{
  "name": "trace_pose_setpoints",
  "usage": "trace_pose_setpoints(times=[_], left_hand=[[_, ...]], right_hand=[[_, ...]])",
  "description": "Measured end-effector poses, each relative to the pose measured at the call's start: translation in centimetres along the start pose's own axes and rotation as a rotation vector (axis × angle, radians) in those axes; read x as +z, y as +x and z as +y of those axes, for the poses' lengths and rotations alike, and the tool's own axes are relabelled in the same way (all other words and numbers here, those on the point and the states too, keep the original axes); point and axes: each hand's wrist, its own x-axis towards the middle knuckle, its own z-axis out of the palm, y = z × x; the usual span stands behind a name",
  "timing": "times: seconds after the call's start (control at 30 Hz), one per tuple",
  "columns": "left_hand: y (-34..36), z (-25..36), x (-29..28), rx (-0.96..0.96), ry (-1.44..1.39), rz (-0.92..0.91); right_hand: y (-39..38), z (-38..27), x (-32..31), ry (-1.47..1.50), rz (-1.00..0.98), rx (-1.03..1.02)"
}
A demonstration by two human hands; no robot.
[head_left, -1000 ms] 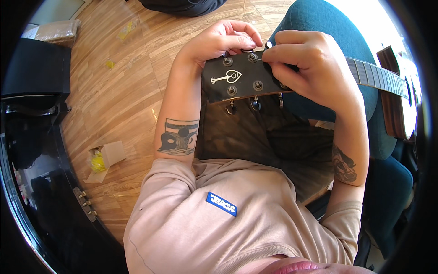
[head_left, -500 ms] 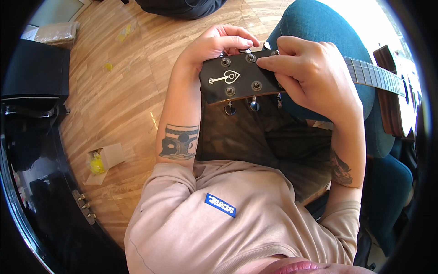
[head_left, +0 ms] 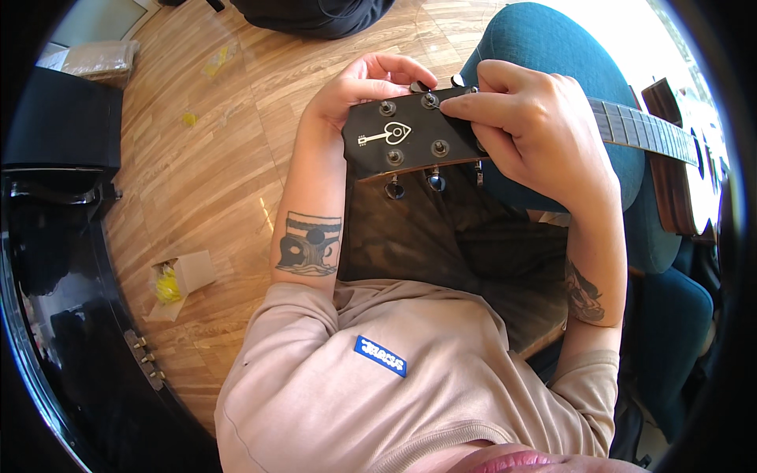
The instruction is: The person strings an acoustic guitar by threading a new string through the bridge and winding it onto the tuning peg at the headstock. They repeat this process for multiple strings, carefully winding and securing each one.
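An acoustic guitar lies across my lap, its black headstock (head_left: 371, 158) with a white key-and-heart emblem in front of me and its fretted neck (head_left: 643, 132) running off to the right. My left hand (head_left: 363, 88) wraps behind the headstock's far edge, thumb and fingers closed at a tuning peg (head_left: 420, 87). Over the headstock's right end sits my right hand (head_left: 532, 118), fingers bent together, its index fingertip beside a metal string post (head_left: 430, 101). Whatever the right fingers pinch is hidden. Two posts nearer me (head_left: 439, 147) show no string on them.
A teal chair (head_left: 552, 47) stands beyond the neck. On the wooden floor at left is an opened small carton (head_left: 189, 276) with yellow material inside. A glossy black case (head_left: 71, 315) fills the left side. A dark rounded seat or bag (head_left: 315, 16) is at the far edge.
The headstock and both hands have shifted very slightly left. The tuning peg at my left fingers shows a little more of its face. The right fingertip stays beside the same post.
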Motion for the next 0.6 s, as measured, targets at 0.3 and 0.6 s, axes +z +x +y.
trace_pose_setpoints(times=[0.3,0.6], left_hand=[[0.8,0.5,1.0,-0.141,0.132,0.165],[1.3,0.8,0.7,-0.135,0.176,0.157]], right_hand=[[-0.1,0.1,0.2,0.004,-0.002,0.008],[-0.2,-0.4,0.9,-0.009,0.045,0.038]])
